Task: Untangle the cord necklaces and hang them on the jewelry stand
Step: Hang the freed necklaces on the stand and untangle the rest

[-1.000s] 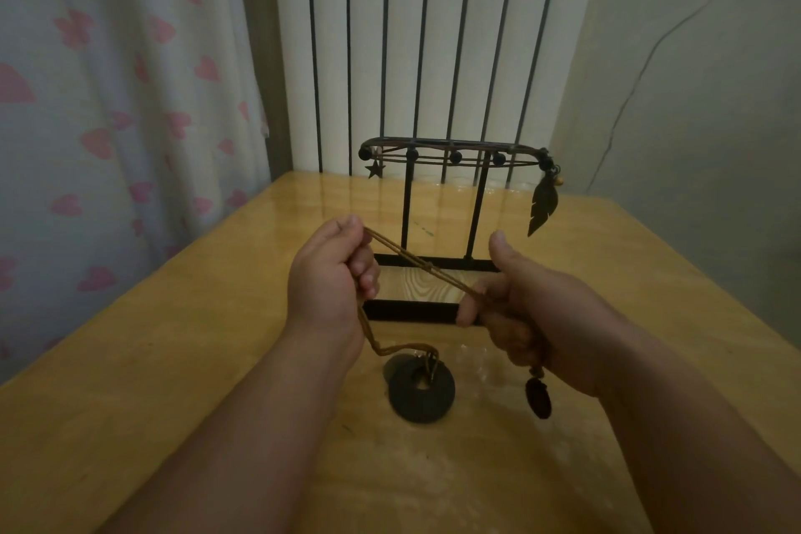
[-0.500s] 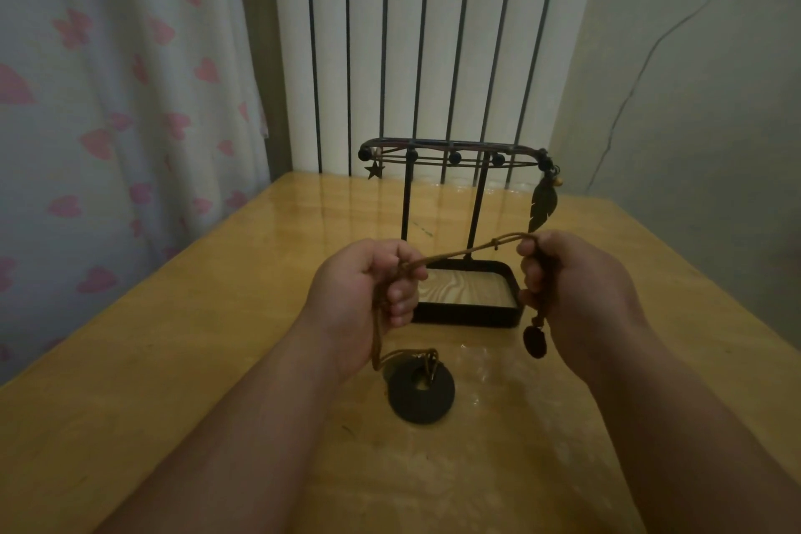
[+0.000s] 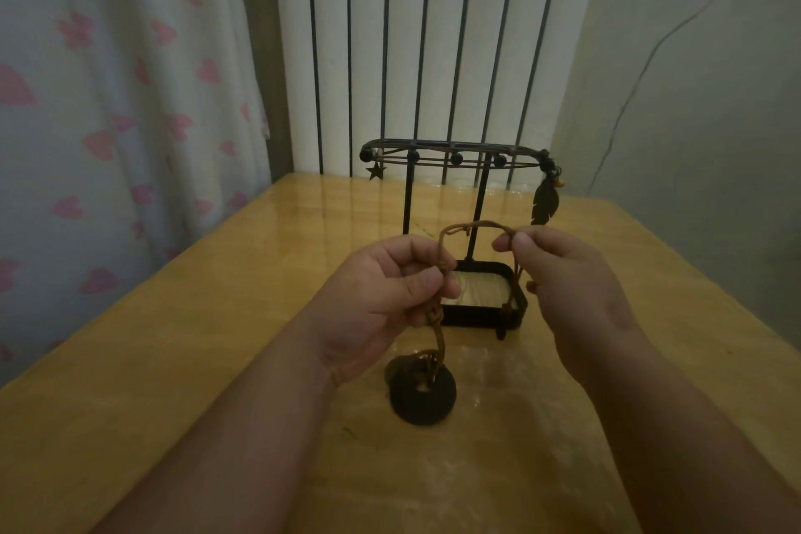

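A brown cord necklace (image 3: 474, 225) arches between my two hands above the wooden table (image 3: 173, 338). My left hand (image 3: 385, 299) pinches the knotted part of the cord, which drops below it to a dark ring pendant (image 3: 422, 397) lying on the table. My right hand (image 3: 563, 277) pinches the cord's other end, and a strand hangs down beside its palm. Behind my hands stands the black jewelry stand (image 3: 453, 158), with a star charm (image 3: 375, 172) at its left end and a feather pendant (image 3: 544, 204) hanging from its right end.
The stand's black tray base (image 3: 485, 314) sits just behind my hands. A curtain with pink hearts (image 3: 108, 121) hangs at the left, a white radiator (image 3: 433, 48) rises behind the table, and a grey wall (image 3: 693, 100) closes the right side.
My right hand has risen and turned, and the cord between the hands has gone from a taut line to a slack arch. The small dark bead under the right hand is out of sight.
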